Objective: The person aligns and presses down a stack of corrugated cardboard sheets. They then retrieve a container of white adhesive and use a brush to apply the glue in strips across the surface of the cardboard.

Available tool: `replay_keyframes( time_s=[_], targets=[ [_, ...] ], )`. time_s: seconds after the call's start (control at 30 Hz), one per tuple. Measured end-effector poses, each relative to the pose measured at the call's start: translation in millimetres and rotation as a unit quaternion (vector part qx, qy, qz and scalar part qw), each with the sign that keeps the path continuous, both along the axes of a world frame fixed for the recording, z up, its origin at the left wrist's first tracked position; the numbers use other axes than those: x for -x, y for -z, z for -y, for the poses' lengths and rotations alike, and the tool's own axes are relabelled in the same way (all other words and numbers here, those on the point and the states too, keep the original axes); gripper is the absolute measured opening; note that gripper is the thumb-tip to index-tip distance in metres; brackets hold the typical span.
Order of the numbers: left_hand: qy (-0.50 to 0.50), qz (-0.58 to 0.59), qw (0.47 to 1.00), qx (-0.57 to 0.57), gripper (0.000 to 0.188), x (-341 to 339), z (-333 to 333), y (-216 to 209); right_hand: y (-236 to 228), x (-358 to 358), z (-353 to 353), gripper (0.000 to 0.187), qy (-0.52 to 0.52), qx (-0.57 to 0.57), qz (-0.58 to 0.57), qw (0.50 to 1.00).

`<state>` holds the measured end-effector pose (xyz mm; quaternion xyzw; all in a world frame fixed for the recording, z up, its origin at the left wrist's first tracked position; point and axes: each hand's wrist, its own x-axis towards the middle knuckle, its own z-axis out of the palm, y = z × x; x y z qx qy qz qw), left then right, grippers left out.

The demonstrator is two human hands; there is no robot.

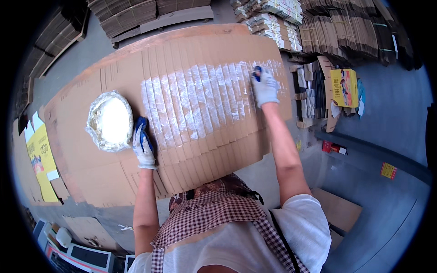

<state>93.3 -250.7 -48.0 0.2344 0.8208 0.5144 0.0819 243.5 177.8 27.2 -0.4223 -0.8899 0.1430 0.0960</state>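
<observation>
Fanned-out flat cardboard sheets lie overlapping on the table, with white, wet-looking paste streaked across their strips. My right hand, in a white glove, is closed at the far right end of the streaks. A small dark blue part shows at its fingers; what it grips is mostly hidden. My left hand, in a white glove with blue coating, rests along the left edge of the sheets, fingers stretched out. Just left of it stands a round bowl with a crusted rim and white paste inside.
Bundled flat cardboard is stacked at the far right, and more stacks stand at the back. A yellow printed box sits right of the table. Yellow printed sheets lie at its left end. A dark beam runs along the right floor.
</observation>
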Motion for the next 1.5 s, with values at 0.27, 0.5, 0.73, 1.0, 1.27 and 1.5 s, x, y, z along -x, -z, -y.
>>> replay_keyframes(
  time_s=[0.27, 0.5, 0.73, 1.0, 1.27, 1.5],
  targets=[
    [0.007, -0.015, 1.000, -0.010, 0.045, 1.0, -1.3, 2.1, 16.8, -92.6, 112.7, 0.038, 0.144, 0.207, -0.315, 0.915],
    [0.003, -0.024, 1.000, -0.006, 0.048, 6.1, 1.2, 9.7, -3.9, -107.8, 91.1, 0.039, 0.187, 0.116, -0.215, 0.952],
    [0.030, -0.064, 0.997, -0.016, 0.052, 2.6, -2.6, 14.7, 28.8, -122.3, 97.7, 0.044, 0.161, 0.073, -0.197, 0.964],
    [0.051, -0.173, 0.980, 0.079, 0.050, -9.0, -10.1, -14.8, -9.0, -176.7, -15.2, 0.027, 0.311, 0.242, -0.477, 0.786],
    [0.401, -0.176, 0.891, 0.123, 0.066, -162.1, -158.0, -81.5, 8.8, -203.8, 5.7, 0.033, 0.176, 0.359, -0.404, 0.823],
    [0.499, -0.179, 0.830, 0.172, 0.065, -264.6, -307.1, -26.8, 24.9, -202.6, -36.4, 0.033, 0.015, 0.156, -0.243, 0.957]
  ],
)
